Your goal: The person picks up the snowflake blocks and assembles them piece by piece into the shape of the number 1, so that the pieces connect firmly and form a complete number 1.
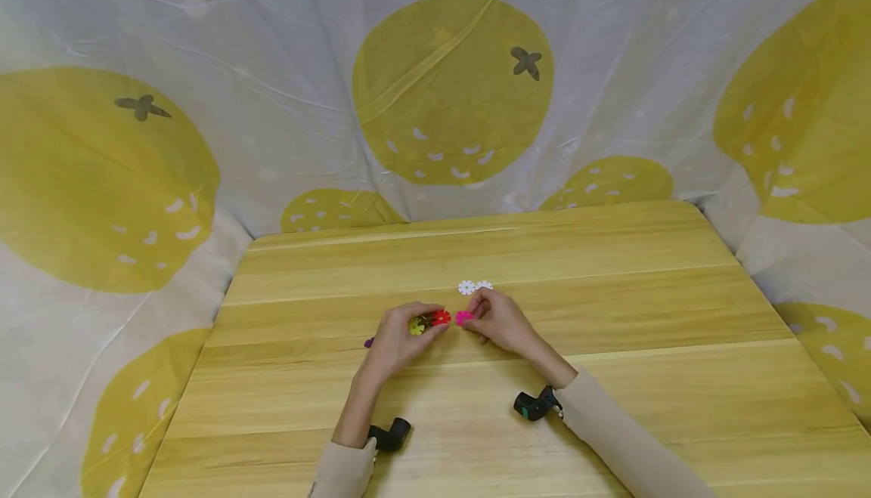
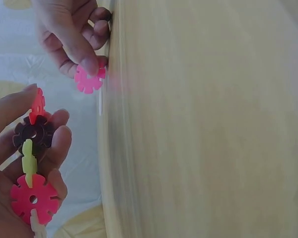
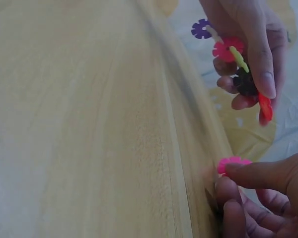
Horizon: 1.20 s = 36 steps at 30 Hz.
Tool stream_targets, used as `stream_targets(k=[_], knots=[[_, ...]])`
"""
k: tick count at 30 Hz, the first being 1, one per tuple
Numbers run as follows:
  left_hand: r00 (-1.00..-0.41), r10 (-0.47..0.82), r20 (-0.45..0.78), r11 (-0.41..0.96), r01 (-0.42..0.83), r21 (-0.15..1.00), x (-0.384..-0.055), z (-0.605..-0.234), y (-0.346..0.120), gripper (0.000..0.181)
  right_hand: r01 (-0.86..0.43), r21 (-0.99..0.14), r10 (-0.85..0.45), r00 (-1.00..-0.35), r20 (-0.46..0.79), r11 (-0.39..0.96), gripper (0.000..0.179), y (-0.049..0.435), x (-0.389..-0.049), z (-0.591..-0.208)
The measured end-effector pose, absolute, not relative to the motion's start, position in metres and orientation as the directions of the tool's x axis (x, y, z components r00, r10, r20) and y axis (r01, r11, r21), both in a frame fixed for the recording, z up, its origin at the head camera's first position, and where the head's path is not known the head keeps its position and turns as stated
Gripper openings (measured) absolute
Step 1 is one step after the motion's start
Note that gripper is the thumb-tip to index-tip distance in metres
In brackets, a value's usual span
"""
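Observation:
My left hand (image 1: pixel 400 338) holds a chain of notched plastic discs slotted together at angles. A red disc (image 1: pixel 441 317) forms its end, pinched between thumb and fingers. Behind it come a black disc (image 2: pixel 34 134), a yellow disc (image 2: pixel 29 162), a pink-red disc (image 2: pixel 35 199), a whitish disc (image 3: pixel 214 34) and a purple disc (image 3: pixel 201 29). My right hand (image 1: pixel 502 322) pinches a single bright pink disc (image 1: pixel 464 317) between thumb and forefinger. The pink disc faces the red one across a small gap.
Two white discs (image 1: pixel 466 287) lie side by side on the wooden table (image 1: pixel 612 271) just beyond my right hand. Black wrist devices (image 1: pixel 391 435) sit at both cuffs. A curtain with yellow fruit prints (image 1: pixel 452 90) hangs behind the table's far edge.

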<state>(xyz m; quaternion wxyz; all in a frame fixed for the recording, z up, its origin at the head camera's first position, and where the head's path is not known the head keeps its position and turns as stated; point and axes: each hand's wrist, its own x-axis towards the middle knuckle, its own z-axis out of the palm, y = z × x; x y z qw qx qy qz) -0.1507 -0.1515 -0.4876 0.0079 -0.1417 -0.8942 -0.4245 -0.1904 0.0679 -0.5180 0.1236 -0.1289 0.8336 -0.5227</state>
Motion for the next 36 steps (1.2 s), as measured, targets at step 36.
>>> stream_targets(k=[36], knots=[[-0.935,0.321,0.149,0.567,0.315,0.761,-0.152,-0.483,-0.146,0.026,-0.220,-0.972,-0.423,-0.891,0.165,0.085,0.020,0.089,-0.176,-0.504]])
